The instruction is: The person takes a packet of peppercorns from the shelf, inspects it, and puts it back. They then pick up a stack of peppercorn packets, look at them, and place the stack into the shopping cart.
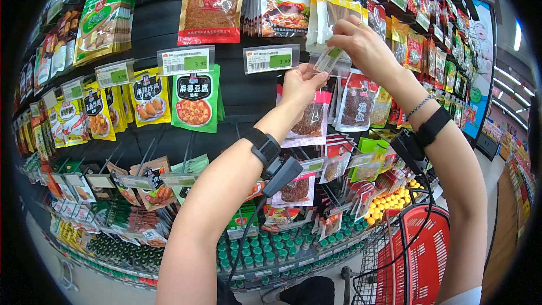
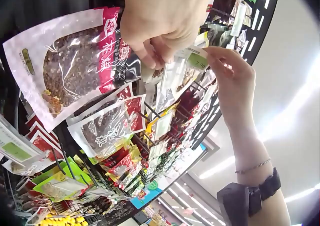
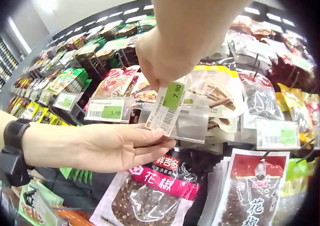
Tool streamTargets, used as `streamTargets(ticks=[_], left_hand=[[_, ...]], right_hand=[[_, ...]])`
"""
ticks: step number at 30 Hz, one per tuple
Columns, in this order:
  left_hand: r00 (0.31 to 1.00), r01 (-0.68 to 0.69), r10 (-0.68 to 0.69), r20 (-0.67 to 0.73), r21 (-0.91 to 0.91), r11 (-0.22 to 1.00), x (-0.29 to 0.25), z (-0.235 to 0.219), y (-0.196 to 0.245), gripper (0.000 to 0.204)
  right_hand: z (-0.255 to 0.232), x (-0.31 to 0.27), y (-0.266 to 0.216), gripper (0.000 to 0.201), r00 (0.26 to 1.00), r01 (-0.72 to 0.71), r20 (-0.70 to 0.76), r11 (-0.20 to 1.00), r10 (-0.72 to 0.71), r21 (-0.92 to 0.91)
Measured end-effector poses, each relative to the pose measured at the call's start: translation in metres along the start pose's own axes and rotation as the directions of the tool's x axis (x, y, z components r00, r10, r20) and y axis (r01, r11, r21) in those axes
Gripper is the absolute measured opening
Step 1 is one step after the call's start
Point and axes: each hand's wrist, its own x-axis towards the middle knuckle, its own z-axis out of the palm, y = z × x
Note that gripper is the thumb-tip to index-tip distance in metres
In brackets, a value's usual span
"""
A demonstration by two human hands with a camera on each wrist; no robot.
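A paper price label [image 3: 167,108] with a green 7.90 panel stands tilted across a clear plastic label holder [image 3: 194,127] on the shelf hook. My right hand [image 1: 364,48] comes from above and pinches the label's upper end between thumb and fingers. From the left, my left hand [image 1: 299,90] grips the holder's left end, its thumb on the label's lower corner and its fingers [image 3: 150,153] underneath. Just below hangs a pink-banded bag of Sichuan peppercorns [image 3: 155,191]. Behind the holder are yellow-topped bags of cinnamon-like sticks [image 3: 215,93].
Left of my hands sits another price holder [image 1: 271,58] marked 3.90. A red-topped peppercorn bag [image 1: 357,101] hangs to the right. Green-capped jars [image 1: 271,257] line the bottom shelf. A red shopping basket [image 1: 423,248] in a wire cart stands at lower right.
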Motion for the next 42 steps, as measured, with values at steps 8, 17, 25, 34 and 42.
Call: streamTargets(ticks=[8, 17, 25, 34, 42], left_hand=[[0.998, 0.056, -0.058, -0.029, -0.076, 0.995, -0.010, 0.005, 0.009, 0.013], [0.993, 0.111, -0.115, -0.039, -0.086, 0.990, -0.019, 0.010, 0.015, 0.015], [0.844, 0.248, -0.373, 0.385, 0.336, 0.909, -0.157, 0.003, 0.000, 0.027], [0.918, 0.394, -0.335, -0.213, 0.384, 0.835, -0.247, -0.049, -0.093, 0.037], [0.969, 0.236, -0.203, -0.140, 0.287, 0.928, -0.190, -0.040, -0.104, 0.026]], right_hand=[[0.006, 0.002, -0.008, 0.016, 0.988, -0.155, 0.005, 0.987, 0.155, 0.032], [-0.001, -0.014, -0.002, 0.025, 0.933, -0.313, -0.085, 0.905, 0.349, 0.287], [0.037, -0.137, -0.118, 0.013, 0.533, -0.754, 0.111, 0.412, 0.839, 0.511], [0.099, -0.199, -0.227, 0.031, 0.282, -0.807, 0.536, -0.105, 0.796, 0.580], [0.090, -0.181, -0.220, 0.046, 0.358, -0.757, 0.472, -0.045, 0.806, 0.652]])
